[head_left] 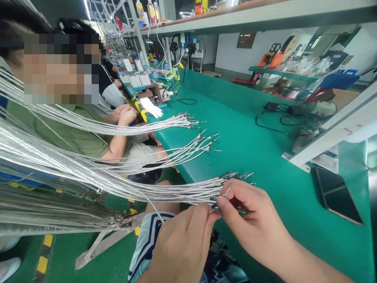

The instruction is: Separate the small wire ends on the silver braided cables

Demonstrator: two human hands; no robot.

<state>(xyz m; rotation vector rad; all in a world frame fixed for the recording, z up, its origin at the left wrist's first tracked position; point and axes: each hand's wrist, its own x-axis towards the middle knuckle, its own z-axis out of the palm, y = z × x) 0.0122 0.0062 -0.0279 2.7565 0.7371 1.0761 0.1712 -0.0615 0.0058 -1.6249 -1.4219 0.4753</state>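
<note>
Low over the near table edge, my left hand (184, 239) is closed around a thin silvery cable (155, 209), close to its end. My right hand (250, 222) meets it there, thumb and index finger pinched on the thin wires (226, 192) at that cable's tip. A dark piece shows between the two hands; the fingers partly hide it. Just behind my hands lies a thick bundle of silvery cables (188, 191), its stripped ends resting on the green table (265, 161). Two more cable groups, a middle one (179, 155) and a far one (159, 125), stretch onto the table.
A black phone (338, 194) lies at the right, by a white metal post (332, 122). White gloves (151, 107) and a small machine (150, 92) sit farther back. Co-workers sit along the left. A shelf (250, 17) runs overhead. More cables hang over a stand (103, 239) at lower left.
</note>
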